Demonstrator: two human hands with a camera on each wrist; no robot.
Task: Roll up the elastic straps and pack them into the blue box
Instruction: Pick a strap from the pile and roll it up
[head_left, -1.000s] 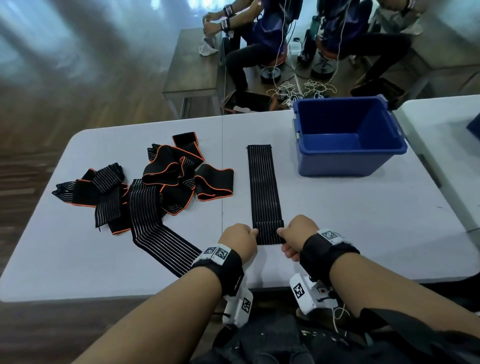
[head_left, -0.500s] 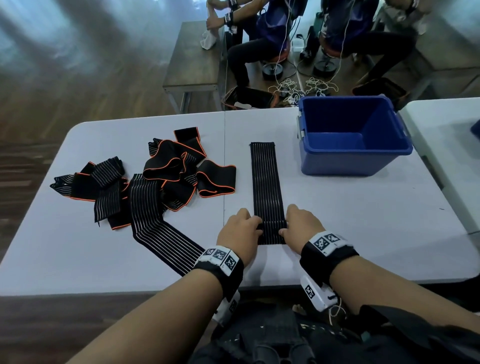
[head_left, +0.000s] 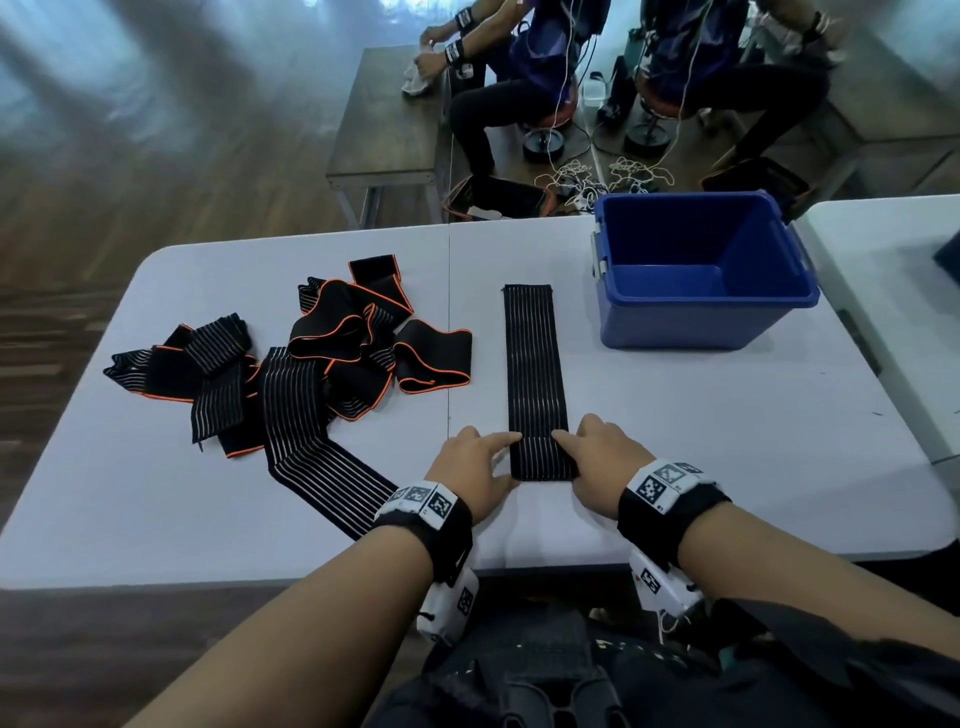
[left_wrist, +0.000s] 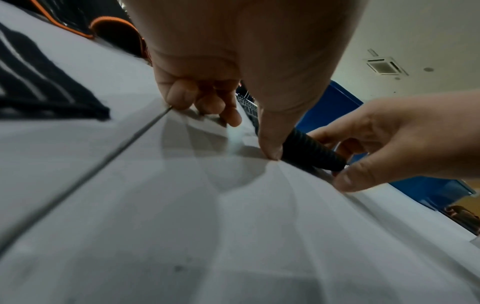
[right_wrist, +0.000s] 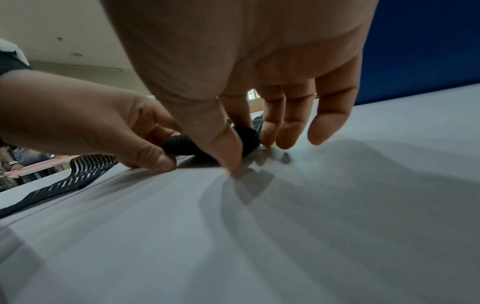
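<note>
Hands have moved forward since a second ago, and the roll is now thicker. My left hand (head_left: 475, 470) and right hand (head_left: 597, 457) pinch the rolled near end of the strap (head_left: 535, 374), thumbs behind, left of the blue box (head_left: 701, 322).

A black ribbed elastic strap (head_left: 535, 364) lies flat and straight on the table, its near end wound into a small roll (left_wrist: 311, 154). A tangled pile of black, orange-edged straps (head_left: 291, 364) lies to its left. The blue box (head_left: 701, 270) stands open to its right.
</note>
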